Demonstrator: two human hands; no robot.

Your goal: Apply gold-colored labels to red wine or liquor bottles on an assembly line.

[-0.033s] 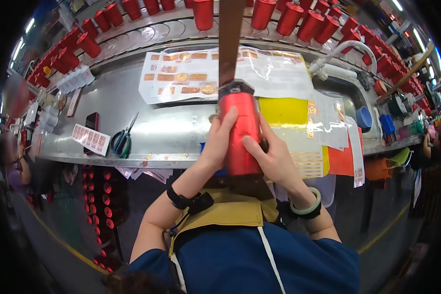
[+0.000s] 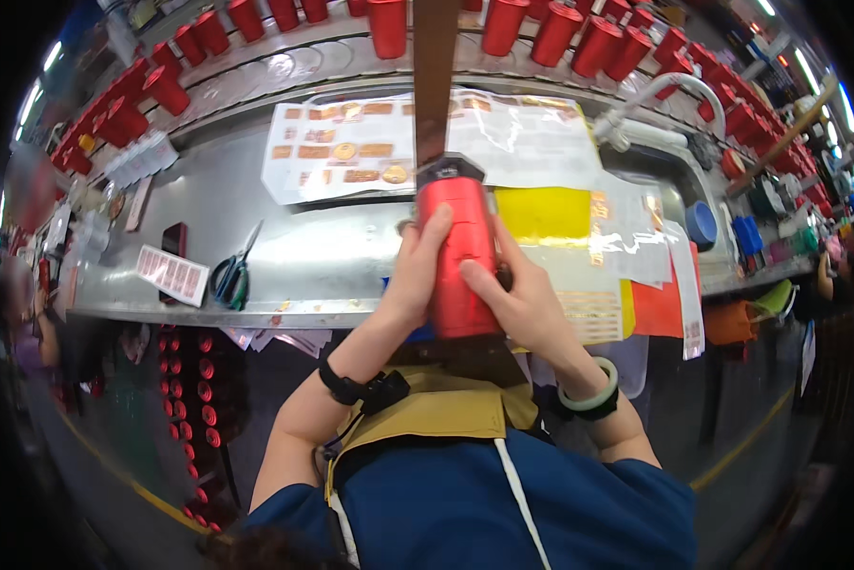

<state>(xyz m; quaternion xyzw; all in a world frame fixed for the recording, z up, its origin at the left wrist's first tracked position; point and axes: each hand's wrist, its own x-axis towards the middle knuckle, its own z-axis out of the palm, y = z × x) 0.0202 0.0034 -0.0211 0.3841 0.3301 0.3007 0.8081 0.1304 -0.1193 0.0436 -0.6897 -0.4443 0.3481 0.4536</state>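
Observation:
A shiny red canister lies lengthwise in front of me, its far end against a dark angular holder below a brown upright bar. My left hand wraps its left side, thumb along the top. From the right, my right hand grips it, with the thumb pressed on the upper surface. The fingers under the canister are hidden. Sheets of gold stickers lie on the metal bench beyond, and a yellow sheet is to the right of the canister.
Scissors, a sticker strip and a dark phone lie at the bench's left. A sink with a curved white tap and a blue cup is at right. Red canisters line a conveyor behind.
The bench and the things on it have shifted slightly leftward in the picture. Both hands keep nearly the same grip on the red canister.

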